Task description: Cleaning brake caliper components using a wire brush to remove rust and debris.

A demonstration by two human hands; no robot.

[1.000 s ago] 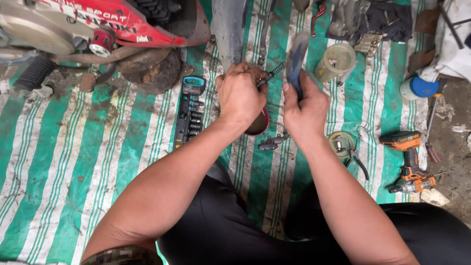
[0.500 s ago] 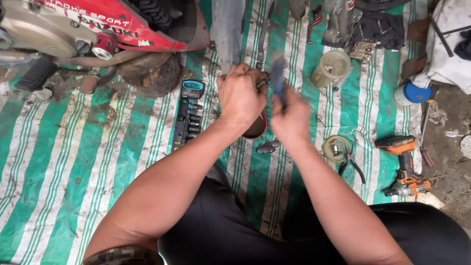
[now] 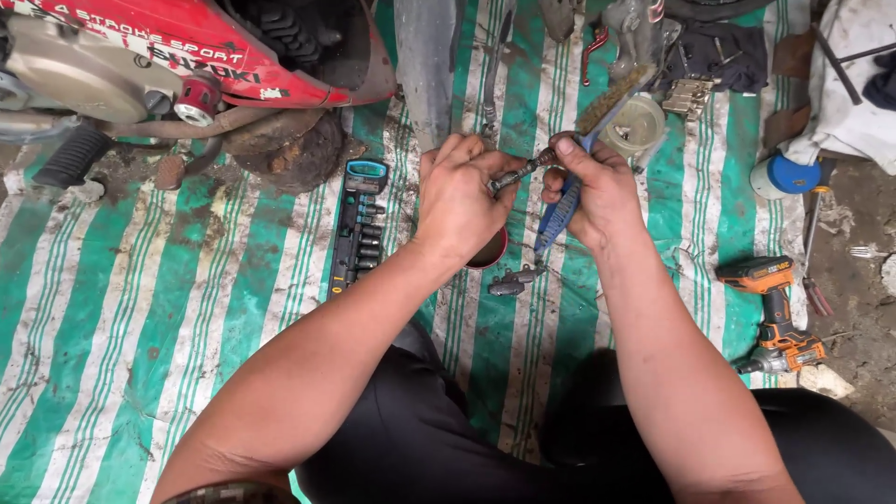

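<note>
Cleaning step was underway, by the look of it. Left hand (image 3: 459, 203) pinched a bolt (image 3: 519, 173) over the striped tarp (image 3: 187, 308), above a red cup (image 3: 492, 252). Right hand (image 3: 597, 191) was closed round a blue wire brush (image 3: 597, 121), bristles just beyond the bolt's tip. Next stroke likely needed a steady bolt. Socket rail (image 3: 357, 224) lay left, drill (image 3: 770, 308) right.

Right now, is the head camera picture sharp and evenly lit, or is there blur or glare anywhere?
Head view: soft, even daylight with no hard shadows or glare; the left hand, the right hand, the bolt and the blue-handled brush between them are sharp; straight tarp stripes bend slightly toward the edges, suggesting mild wide-angle distortion.
</note>
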